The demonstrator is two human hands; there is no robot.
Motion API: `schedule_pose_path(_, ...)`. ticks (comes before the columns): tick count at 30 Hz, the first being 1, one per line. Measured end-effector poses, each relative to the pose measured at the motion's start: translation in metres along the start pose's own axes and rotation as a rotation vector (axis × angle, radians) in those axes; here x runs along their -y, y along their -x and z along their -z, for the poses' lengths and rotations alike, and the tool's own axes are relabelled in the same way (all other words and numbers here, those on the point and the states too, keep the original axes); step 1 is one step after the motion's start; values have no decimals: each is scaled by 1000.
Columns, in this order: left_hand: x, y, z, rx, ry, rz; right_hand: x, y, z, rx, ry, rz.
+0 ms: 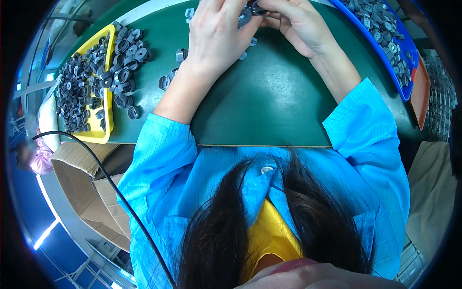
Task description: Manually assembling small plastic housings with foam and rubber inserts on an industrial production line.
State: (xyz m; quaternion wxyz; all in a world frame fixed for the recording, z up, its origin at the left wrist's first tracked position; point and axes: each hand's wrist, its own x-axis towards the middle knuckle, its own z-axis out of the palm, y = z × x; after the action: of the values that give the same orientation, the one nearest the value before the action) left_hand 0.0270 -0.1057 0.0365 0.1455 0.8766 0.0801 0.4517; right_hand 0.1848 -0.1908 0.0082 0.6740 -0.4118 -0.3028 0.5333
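Observation:
Both my hands meet at the far middle of the green table, cut off in part by the top edge of the view. My left hand (216, 36) is closed on a small dark grey plastic part (245, 17) with a rounded end. Opposite it, my right hand (298, 24) pinches at the same dark piece with thumb and fingers; whether it holds a second piece I cannot tell. Loose grey ring-shaped parts (165, 82) lie beside my left wrist. Small pale translucent pieces (253, 42) rest on the table below and between my hands.
At the left a yellow tray (108, 115) is heaped with grey parts, and more are piled (126, 62) along its right side. A blue bin (409, 45) of grey parts stands at the far right, by an orange-brown tray (421, 91). An open cardboard box (91, 188) sits below the table's left edge; a black cable (108, 176) crosses it.

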Motion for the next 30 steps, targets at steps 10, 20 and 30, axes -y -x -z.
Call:
schedule_pose_path(10, 14, -1, 14, 215, 54, 3, 34, -1, 22, 206, 384, -173)
schedule_pose_path(20, 2, -12, 22, 270, 66, 57, 26, -3, 7, 8, 509, 124)
schedule_pose_path(30, 2, -2, 14, 248, 27, 217, 48, 10, -26, -55, 560, 94)
